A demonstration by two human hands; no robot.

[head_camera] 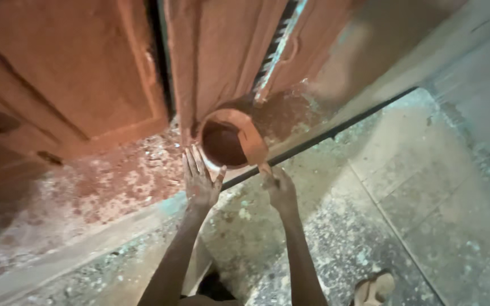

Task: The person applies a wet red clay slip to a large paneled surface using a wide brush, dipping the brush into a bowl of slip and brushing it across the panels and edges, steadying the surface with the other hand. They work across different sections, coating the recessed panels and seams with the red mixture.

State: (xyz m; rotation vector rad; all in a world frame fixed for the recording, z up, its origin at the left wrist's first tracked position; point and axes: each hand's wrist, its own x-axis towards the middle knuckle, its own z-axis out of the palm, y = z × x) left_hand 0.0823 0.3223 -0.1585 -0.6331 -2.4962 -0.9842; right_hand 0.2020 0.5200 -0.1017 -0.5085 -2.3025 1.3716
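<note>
Far left, reddish wooden doors (75, 73) stand over a speckled step (86, 198) — near right, grey stone floor (426, 187), dimly lit.

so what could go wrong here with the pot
The pot stands by the step edge; a nudge might tip it off. The left hand is open beside it and the right hand grips only near the rim, so it may slip. The door behind could knock it.
</note>
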